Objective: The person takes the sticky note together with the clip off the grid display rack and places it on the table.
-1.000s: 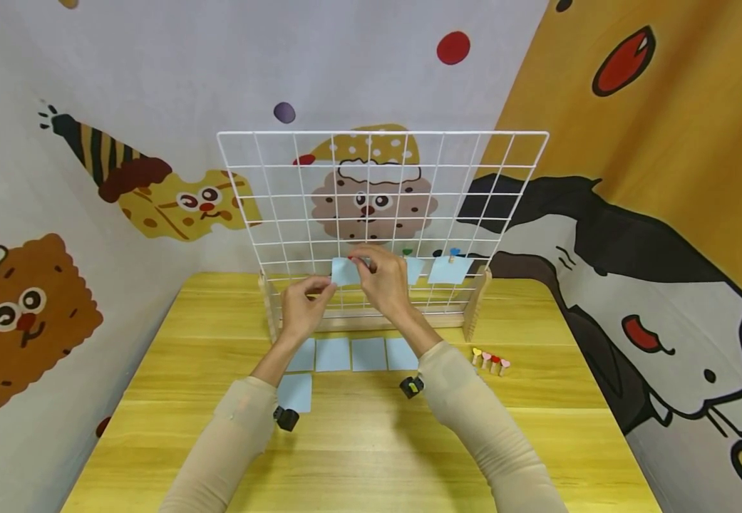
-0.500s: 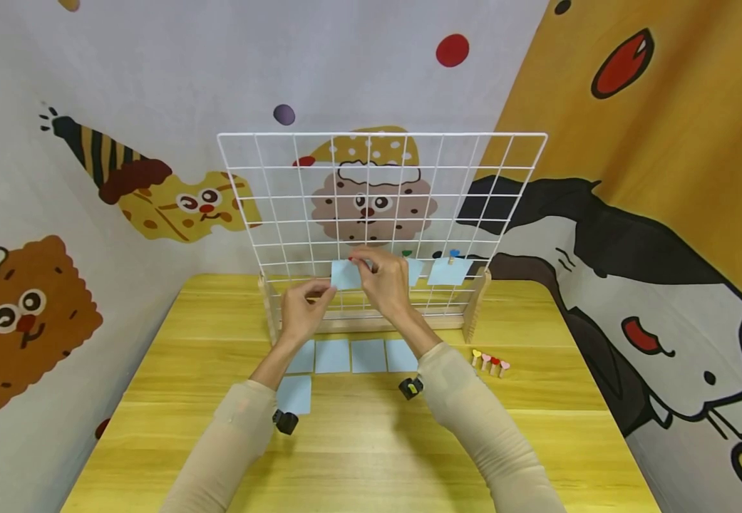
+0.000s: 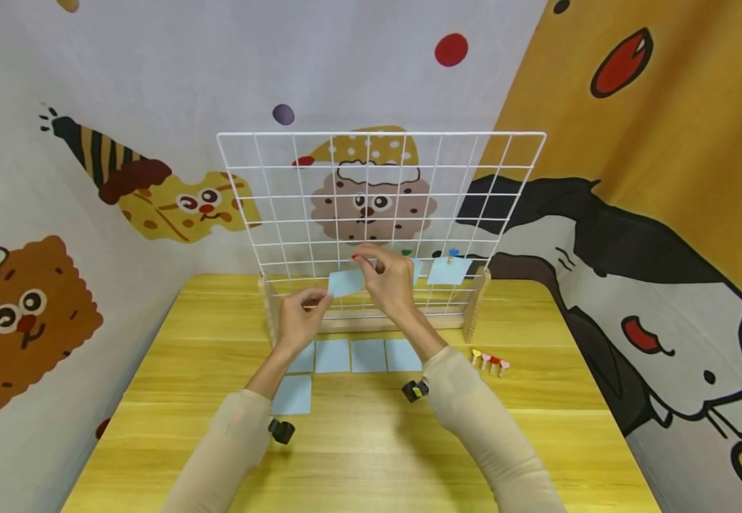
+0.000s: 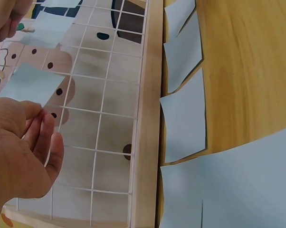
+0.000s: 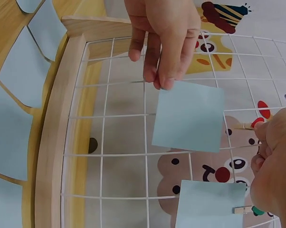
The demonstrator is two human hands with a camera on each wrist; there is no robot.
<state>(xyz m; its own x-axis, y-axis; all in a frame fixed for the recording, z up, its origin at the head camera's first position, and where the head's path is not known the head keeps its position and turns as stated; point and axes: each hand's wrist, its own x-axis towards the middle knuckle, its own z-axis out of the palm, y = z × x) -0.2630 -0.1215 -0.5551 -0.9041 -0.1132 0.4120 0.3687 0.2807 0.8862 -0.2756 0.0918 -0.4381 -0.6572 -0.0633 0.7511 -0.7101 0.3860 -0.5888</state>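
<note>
Head view: person's left grip pinches the lower left corner of a blue paper square, up in front of the wire grid, slightly tilted. Right grip pinches a red clip near the square's top edge. Main risk: only 1 corner looks supported, so the paper could swing or hang crooked; if the left pinch loosens, it could drop to the tabletop.

Left wrist view: fingertips press right at the paper's edge; squeezing hard could crease it. Square looks thin, flat, pale blue.

Right wrist view: clip is just beside the square, gap showing, not biting it. Poor alignment could catch paper but miss wire. Right grip is close to the neighbouring square with its green clip; a bump could shift it. Held square: plain face, no writing visible.
</note>
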